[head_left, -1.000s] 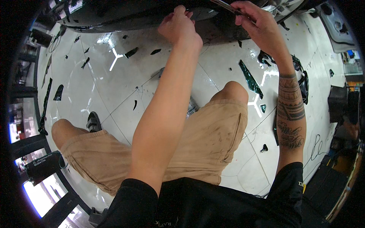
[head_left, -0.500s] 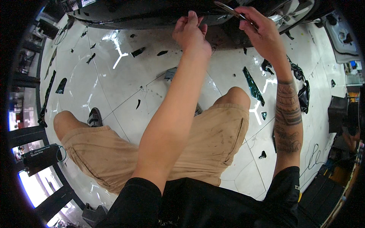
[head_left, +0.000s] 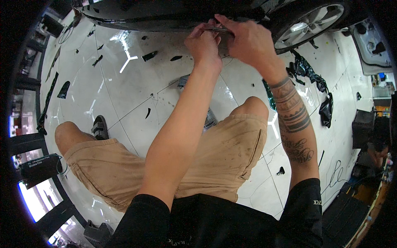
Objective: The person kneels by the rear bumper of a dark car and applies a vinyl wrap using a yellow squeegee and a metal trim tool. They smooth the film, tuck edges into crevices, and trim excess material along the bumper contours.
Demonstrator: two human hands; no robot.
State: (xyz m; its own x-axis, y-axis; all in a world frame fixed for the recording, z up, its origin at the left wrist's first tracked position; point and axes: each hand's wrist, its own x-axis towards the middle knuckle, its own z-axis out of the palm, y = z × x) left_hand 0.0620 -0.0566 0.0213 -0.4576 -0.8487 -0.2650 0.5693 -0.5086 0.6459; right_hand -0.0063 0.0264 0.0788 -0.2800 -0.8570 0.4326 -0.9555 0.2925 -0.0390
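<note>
Along the top of the view runs the lower edge of a glossy black car body (head_left: 144, 15). My left hand (head_left: 203, 48) is raised to that edge with its fingers curled together; what they pinch, if anything, is hidden. Beside it, my right hand (head_left: 253, 44) grips a slim metal knife (head_left: 220, 29), seen only in part. The knife points left, and its far end reaches the left fingertips. Both hands are close together under the car's edge, just left of the wheel (head_left: 310, 25).
Scraps of shiny black film (head_left: 149, 55) lie scattered on the pale tiled floor (head_left: 128, 91). A larger crumpled film strip (head_left: 308, 70) is right of my arm. A grey packet (head_left: 210, 120) lies by my knee. Dark boxes (head_left: 364, 128) stand far right.
My right hand has moved left and turned, bringing the knife to my left fingertips. The left hand has shifted slightly down and left. More of the wheel now shows.
</note>
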